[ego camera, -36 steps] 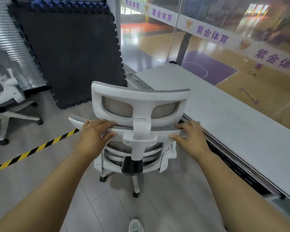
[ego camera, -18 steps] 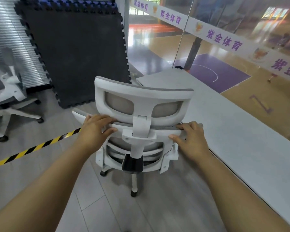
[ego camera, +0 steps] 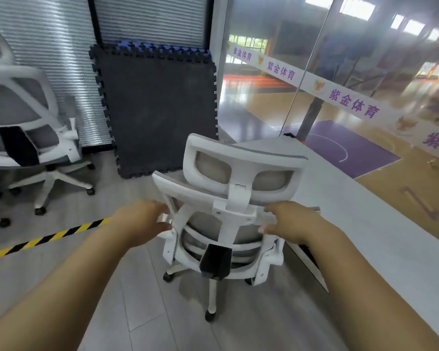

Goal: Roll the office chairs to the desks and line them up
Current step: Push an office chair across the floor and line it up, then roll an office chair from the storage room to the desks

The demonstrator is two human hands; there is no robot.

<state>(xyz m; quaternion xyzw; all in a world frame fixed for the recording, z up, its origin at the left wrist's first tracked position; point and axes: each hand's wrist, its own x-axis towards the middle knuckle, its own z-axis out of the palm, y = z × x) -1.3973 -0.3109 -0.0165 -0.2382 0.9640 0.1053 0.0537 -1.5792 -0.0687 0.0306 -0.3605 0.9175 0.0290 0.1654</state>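
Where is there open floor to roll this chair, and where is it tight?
Open floor lies between the held chair, the striped tape and the foam mats. Tight on the right: the chair nearly meets the desk. Parked chairs crowd the far left.

Left hand (ego camera: pixel 143 220) and right hand (ego camera: pixel 293 221) outstretched, fingers curled

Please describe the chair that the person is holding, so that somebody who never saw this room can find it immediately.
Find the long grey desk beside the glass wall on the right. The white office chair stands at its near edge, back toward the camera, with the left hand and right hand on its backrest. Unlike the other white chair by the blinds at far left, nothing dark hangs on it.
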